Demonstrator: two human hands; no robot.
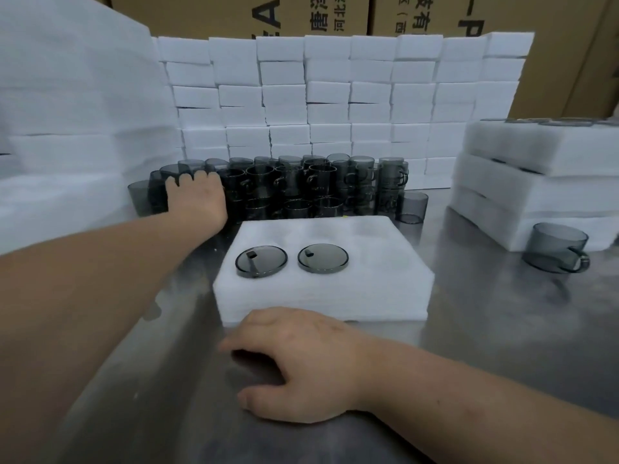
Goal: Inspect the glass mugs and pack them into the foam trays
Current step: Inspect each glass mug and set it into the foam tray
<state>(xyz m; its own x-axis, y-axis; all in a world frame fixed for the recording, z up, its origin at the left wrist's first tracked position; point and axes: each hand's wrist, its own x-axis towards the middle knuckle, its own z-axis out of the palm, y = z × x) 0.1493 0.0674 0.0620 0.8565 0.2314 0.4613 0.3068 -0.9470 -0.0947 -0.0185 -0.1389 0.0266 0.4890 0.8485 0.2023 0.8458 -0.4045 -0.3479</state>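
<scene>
**Mugs Go Into Foam at Packing Counter**

A person's left hand [196,195] reaches across the steel counter [485,323] to the left end of a pile of smoky glass mugs [301,189]. Its fingers curl over the rims there, but whether they have a grip on one cannot be told. The right hand [301,366] rests on the counter, relaxed and holding nothing, just in front of the foam tray [368,262]. The two hands are well apart. In the tray's near-left part a packed mug [261,261] and a second packed mug [323,258] sit sunk side by side, with only their round tops showing. To the right, a lone mug [554,247] stands on the counter against a stack of foam trays [536,169]. A wall of white foam blocks [335,105] rises behind the pile, with cardboard boxes [234,11] beyond it.
</scene>
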